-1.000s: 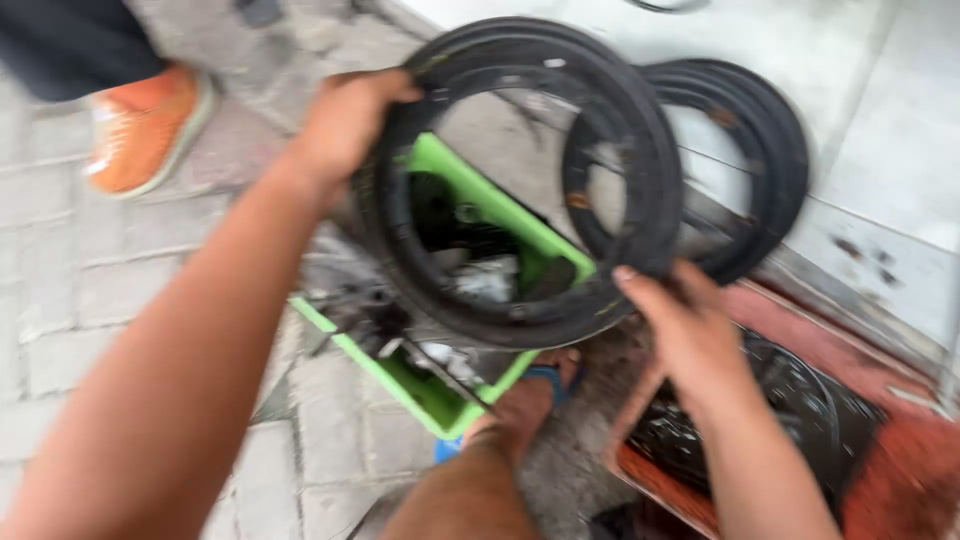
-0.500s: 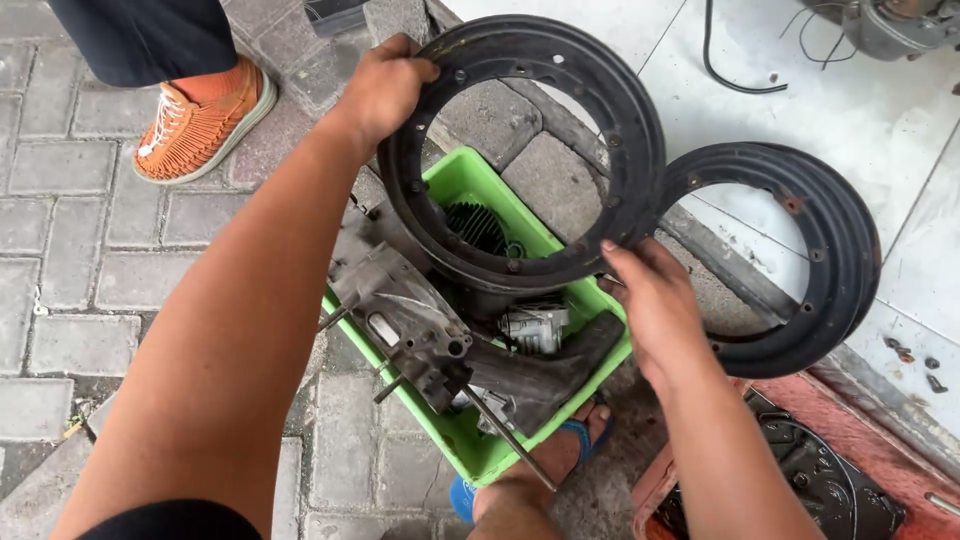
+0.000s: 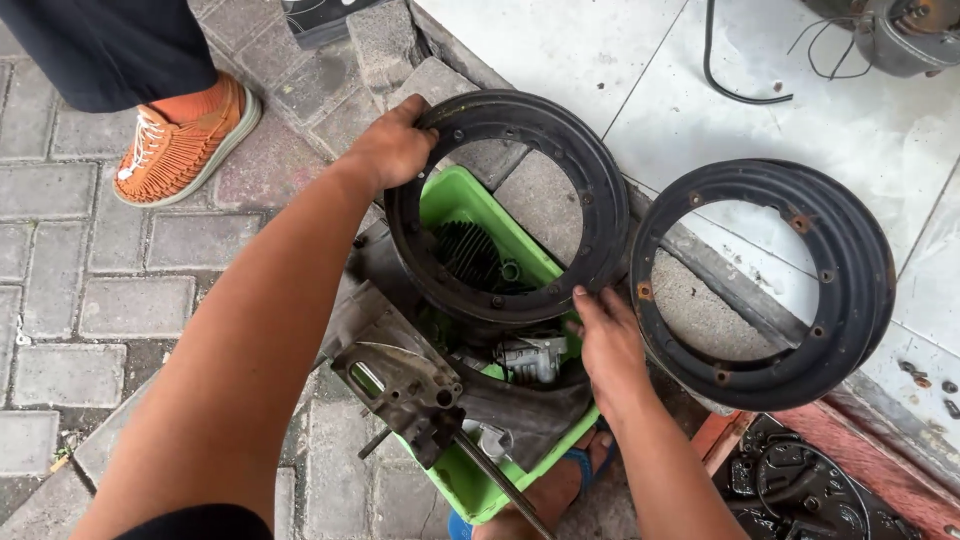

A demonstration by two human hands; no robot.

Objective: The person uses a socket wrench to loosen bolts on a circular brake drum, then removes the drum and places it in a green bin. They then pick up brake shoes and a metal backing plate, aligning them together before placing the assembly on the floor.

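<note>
A: What do the hands have?

B: Both are on one black wheel rim half (image 3: 505, 205). The left hand (image 3: 392, 148) curls its fingers over the rim's upper left edge, clamped on it. The right hand (image 3: 608, 340) grips the lower right edge, thumb on the face of the ring, fingers tucked behind.

A: And where is that rim?

B: Held tilted above a green plastic tub (image 3: 470, 300) that sits on the paving stones (image 3: 90, 310). Through the ring's opening you see the tub's wall and a finned engine cylinder (image 3: 465, 255) inside it.

A: What else is in the tub?

B: A grey engine casing (image 3: 400, 375) leaning over its near edge, with a dark shaft sticking out.

A: Anything beside it?

B: A second black rim (image 3: 770, 280) stands just to the right, against the step of a white tiled floor (image 3: 600, 50). The two rims are close; whether they touch, I cannot tell.

A: Anyone else around?

B: Another person's foot in an orange shoe (image 3: 180, 140), upper left, well apart from the rims.
</note>
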